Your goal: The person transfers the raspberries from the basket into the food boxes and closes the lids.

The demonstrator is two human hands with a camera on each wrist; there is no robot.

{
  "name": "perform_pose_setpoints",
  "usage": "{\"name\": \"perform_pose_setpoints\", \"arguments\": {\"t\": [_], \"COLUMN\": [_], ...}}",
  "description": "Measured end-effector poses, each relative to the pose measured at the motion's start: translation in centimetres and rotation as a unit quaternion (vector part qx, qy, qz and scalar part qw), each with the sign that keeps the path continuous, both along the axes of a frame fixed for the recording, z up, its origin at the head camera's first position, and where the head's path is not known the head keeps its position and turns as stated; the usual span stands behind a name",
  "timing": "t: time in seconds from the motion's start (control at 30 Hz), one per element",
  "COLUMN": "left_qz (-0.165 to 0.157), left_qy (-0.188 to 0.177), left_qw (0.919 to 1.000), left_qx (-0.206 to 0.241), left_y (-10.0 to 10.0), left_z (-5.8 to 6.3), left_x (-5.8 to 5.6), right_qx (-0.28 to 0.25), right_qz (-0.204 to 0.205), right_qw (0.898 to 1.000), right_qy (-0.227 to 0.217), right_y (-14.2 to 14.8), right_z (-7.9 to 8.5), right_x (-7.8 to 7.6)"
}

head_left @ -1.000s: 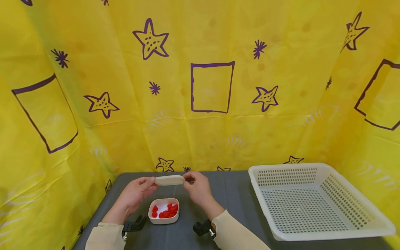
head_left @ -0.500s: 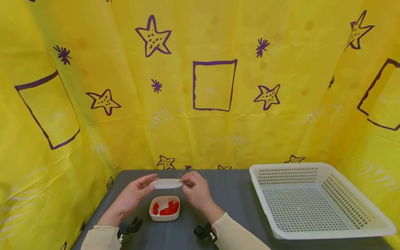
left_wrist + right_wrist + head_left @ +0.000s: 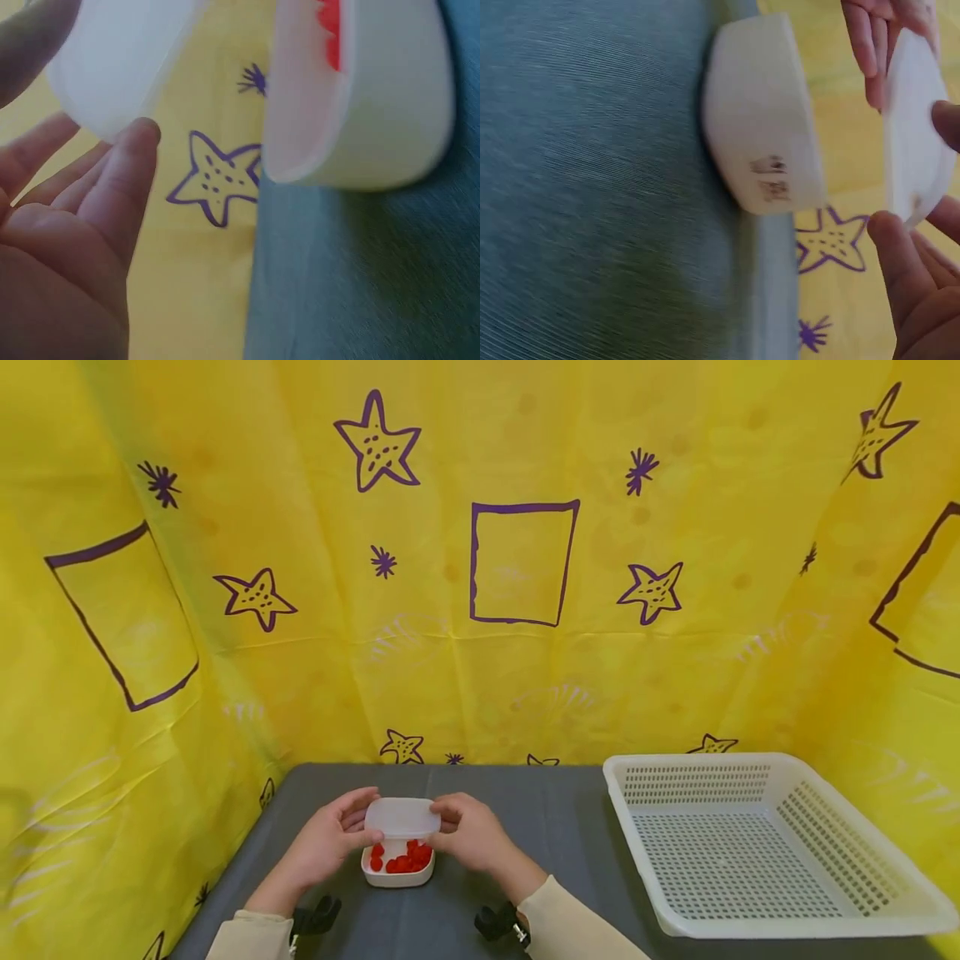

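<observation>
A translucent white lid [image 3: 402,817] is held between both hands, tilted above the far side of a small cream box [image 3: 398,879]. Several red pieces [image 3: 406,862] lie inside the box, which stands on the table. My left hand [image 3: 324,842] holds the lid's left end, thumb in front and fingers behind. At the opposite end, my right hand [image 3: 474,835] pinches the lid's corner. Up close in the right wrist view, the lid [image 3: 915,135] is apart from the box [image 3: 761,120], which bears small brown markings on its side.
A large white perforated basket [image 3: 645,893] stands on the right of the dark grey table [image 3: 555,843]. Yellow curtain [image 3: 517,693] with purple starfish drawings surrounds the table at the back and sides.
The lid has come down toward the box and tipped so its broad face shows. My left hand, loosely spread at its end half a second ago, has closed on it again.
</observation>
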State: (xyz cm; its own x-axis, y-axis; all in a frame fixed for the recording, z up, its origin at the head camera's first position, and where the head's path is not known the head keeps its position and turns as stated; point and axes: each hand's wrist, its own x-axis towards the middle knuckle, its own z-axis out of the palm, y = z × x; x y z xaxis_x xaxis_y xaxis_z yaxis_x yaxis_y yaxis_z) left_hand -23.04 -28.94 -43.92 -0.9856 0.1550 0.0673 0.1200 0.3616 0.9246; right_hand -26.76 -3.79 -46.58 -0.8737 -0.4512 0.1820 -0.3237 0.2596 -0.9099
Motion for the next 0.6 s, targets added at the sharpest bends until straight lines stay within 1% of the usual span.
{"name": "perform_pose_setpoints", "arguments": {"t": [0.03, 0.13, 0.27, 0.43, 0.6], "left_qz": [-0.004, -0.010, -0.021, -0.032, -0.025], "left_qy": [-0.004, -0.018, -0.027, -0.025, -0.033], "left_qw": [1.0000, 0.9992, 0.9985, 0.9983, 0.9980], "left_qx": [-0.008, -0.033, -0.043, -0.042, -0.048], "left_y": [-0.1, -0.4, -0.7, -1.0, -1.3], "left_z": [-0.3, -0.9, -1.7, -2.7, -3.3], "left_x": [0.1, 0.4, 0.9, 1.0, 1.0], "right_qx": [0.012, 0.073, 0.129, 0.127, 0.113], "right_qz": [0.004, 0.000, -0.011, -0.010, -0.014], "right_qw": [1.000, 0.996, 0.989, 0.990, 0.993], "right_qy": [0.008, 0.047, 0.073, 0.055, 0.042], "right_y": [0.0, -0.3, -0.6, -1.0, -1.3], "right_z": [-0.3, -1.0, -1.3, -1.6, -2.0], "right_x": [0.0, 0.3, 0.8, 1.0, 1.1]}}
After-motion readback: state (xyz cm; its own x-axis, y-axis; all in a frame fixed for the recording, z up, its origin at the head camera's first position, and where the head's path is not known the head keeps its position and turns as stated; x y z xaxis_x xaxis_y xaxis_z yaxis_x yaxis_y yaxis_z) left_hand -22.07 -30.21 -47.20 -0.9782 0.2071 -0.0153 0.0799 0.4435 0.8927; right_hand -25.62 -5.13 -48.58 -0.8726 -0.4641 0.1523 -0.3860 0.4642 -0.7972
